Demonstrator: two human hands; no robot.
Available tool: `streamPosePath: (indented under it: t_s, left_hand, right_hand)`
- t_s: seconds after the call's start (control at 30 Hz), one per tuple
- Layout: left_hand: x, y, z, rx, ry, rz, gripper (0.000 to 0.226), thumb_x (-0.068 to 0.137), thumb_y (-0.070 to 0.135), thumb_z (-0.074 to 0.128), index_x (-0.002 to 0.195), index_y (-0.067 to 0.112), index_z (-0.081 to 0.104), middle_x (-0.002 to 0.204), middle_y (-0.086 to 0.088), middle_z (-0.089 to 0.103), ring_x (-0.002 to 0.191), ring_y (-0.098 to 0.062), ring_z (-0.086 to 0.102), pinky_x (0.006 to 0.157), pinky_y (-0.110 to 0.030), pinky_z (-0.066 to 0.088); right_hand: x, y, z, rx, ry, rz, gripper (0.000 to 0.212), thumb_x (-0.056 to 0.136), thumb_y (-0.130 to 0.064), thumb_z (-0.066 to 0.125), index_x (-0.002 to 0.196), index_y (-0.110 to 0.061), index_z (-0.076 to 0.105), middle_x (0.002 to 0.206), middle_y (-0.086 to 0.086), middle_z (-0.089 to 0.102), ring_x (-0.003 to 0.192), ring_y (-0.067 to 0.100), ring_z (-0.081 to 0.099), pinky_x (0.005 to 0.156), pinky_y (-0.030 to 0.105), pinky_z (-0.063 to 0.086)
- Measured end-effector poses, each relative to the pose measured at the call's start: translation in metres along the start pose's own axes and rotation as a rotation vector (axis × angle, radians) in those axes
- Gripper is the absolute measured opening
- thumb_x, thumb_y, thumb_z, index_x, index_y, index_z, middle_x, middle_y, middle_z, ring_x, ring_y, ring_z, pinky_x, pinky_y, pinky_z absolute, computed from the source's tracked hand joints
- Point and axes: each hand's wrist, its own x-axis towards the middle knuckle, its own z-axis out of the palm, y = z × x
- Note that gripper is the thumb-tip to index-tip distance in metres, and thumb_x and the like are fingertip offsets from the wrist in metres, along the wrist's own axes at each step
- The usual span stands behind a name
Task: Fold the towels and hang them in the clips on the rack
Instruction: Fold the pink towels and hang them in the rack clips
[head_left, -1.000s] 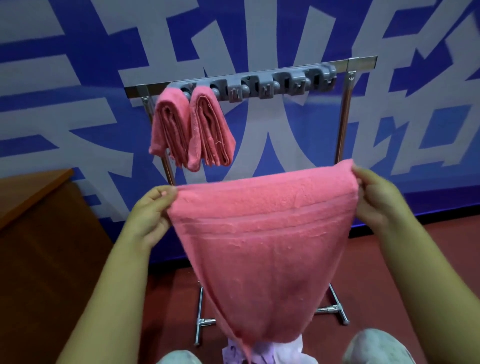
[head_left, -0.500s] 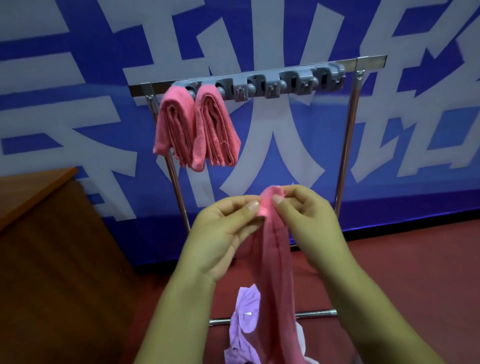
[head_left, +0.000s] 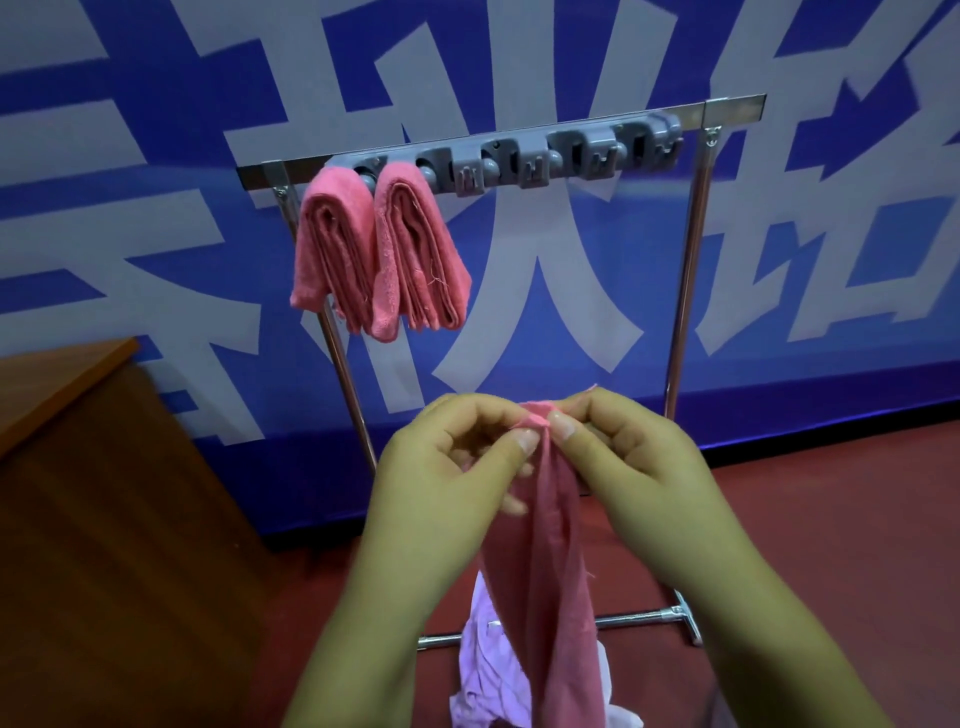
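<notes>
A blue wall (head_left: 156, 249) with large pale characters stands behind the rack (head_left: 691, 291), above a red floor (head_left: 831, 519). On the rack's grey clip bar (head_left: 519, 156), two folded pink towels (head_left: 379, 249) hang side by side in the clips at its left end, touching each other. In front of the rack, below the bar, your left hand (head_left: 441, 478) and right hand (head_left: 628, 467) meet, each pinching the top of a pink towel (head_left: 550, 571) that hangs down narrow between them. Under it lies lilac cloth (head_left: 488, 670). A wooden table (head_left: 62, 467) stands left of the rack.
</notes>
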Motion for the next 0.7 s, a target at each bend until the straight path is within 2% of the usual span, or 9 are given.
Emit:
streamPosePath:
  t_s: [0.07,0.2,0.27,0.37,0.47,0.53,0.6,0.67,0.7]
  left_hand:
    - [0.002,-0.001,-0.003,0.223,0.024,0.089,0.011,0.075,0.015,0.075,0.071,0.024,0.07,0.081,0.007,0.057,0.067,-0.002,0.057,0.06,-0.011,0.044]
    - [0.004,0.0,-0.009,0.317,-0.045,0.107,0.01,0.068,0.035,0.069,0.076,0.03,0.067,0.102,0.022,0.056,0.098,0.005,0.056,0.082,-0.008,0.04]
    - [0.004,0.001,-0.011,0.275,-0.111,0.093,0.012,0.068,0.035,0.07,0.075,0.027,0.066,0.103,0.021,0.063,0.102,0.004,0.059,0.091,-0.015,0.042]
    - [0.004,0.003,-0.012,0.173,-0.164,0.058,0.01,0.075,0.017,0.075,0.073,0.019,0.065,0.088,0.008,0.071,0.091,-0.008,0.066,0.088,-0.033,0.051]
    - [0.004,0.004,-0.013,0.125,-0.162,0.029,0.014,0.076,0.007,0.074,0.071,0.016,0.065,0.084,0.004,0.072,0.086,-0.011,0.068,0.085,-0.033,0.053]
    - [0.004,0.004,-0.013,0.11,-0.164,0.018,0.015,0.075,0.011,0.076,0.071,0.019,0.064,0.082,0.003,0.072,0.085,-0.012,0.069,0.084,-0.035,0.054]
    - [0.003,0.004,-0.012,0.117,-0.151,0.016,0.016,0.073,0.019,0.078,0.072,0.022,0.063,0.08,0.002,0.071,0.082,-0.014,0.069,0.082,-0.039,0.055]
    - [0.003,0.002,-0.011,0.141,-0.132,0.025,0.019,0.067,0.032,0.079,0.071,0.024,0.061,0.078,0.001,0.07,0.08,-0.018,0.068,0.078,-0.041,0.056]
    - [0.004,0.001,-0.011,0.159,-0.133,0.034,0.021,0.064,0.037,0.076,0.071,0.024,0.061,0.077,0.001,0.069,0.079,-0.018,0.068,0.076,-0.04,0.056]
  right_hand:
    - [0.0,0.001,-0.001,0.049,-0.014,0.021,0.015,0.093,-0.016,0.055,0.087,-0.012,0.068,0.085,-0.006,0.074,0.076,0.005,0.068,0.07,0.023,0.053]
    - [0.0,0.003,-0.005,0.133,-0.07,0.068,0.017,0.091,-0.023,0.059,0.089,-0.008,0.069,0.089,0.003,0.074,0.082,0.021,0.068,0.084,0.048,0.053]
    - [0.0,0.002,-0.006,0.143,-0.096,0.073,0.023,0.085,-0.031,0.06,0.089,-0.011,0.07,0.087,0.014,0.071,0.078,0.029,0.066,0.084,0.055,0.05]
    - [0.001,0.0,-0.006,0.136,-0.12,0.083,0.028,0.082,-0.036,0.058,0.087,-0.011,0.07,0.088,0.025,0.066,0.077,0.03,0.06,0.082,0.061,0.047]
    - [0.001,0.003,-0.007,0.188,-0.135,0.103,0.028,0.083,-0.032,0.055,0.09,-0.008,0.07,0.094,0.027,0.067,0.084,0.038,0.064,0.086,0.059,0.047]
    - [0.001,0.005,-0.008,0.197,-0.15,0.097,0.029,0.084,-0.033,0.055,0.092,-0.01,0.07,0.097,0.024,0.068,0.095,0.044,0.063,0.089,0.057,0.047]
    - [-0.001,0.005,-0.009,0.157,-0.18,0.063,0.026,0.082,-0.038,0.065,0.092,-0.015,0.07,0.094,0.023,0.07,0.096,0.046,0.062,0.088,0.052,0.051]
    - [-0.001,0.004,-0.008,0.133,-0.19,0.041,0.024,0.076,-0.035,0.074,0.09,-0.016,0.069,0.09,0.02,0.072,0.093,0.041,0.066,0.089,0.05,0.052]
    - [0.0,0.003,-0.008,0.127,-0.181,0.035,0.022,0.075,-0.03,0.072,0.089,-0.014,0.069,0.088,0.017,0.073,0.092,0.036,0.068,0.09,0.051,0.052]
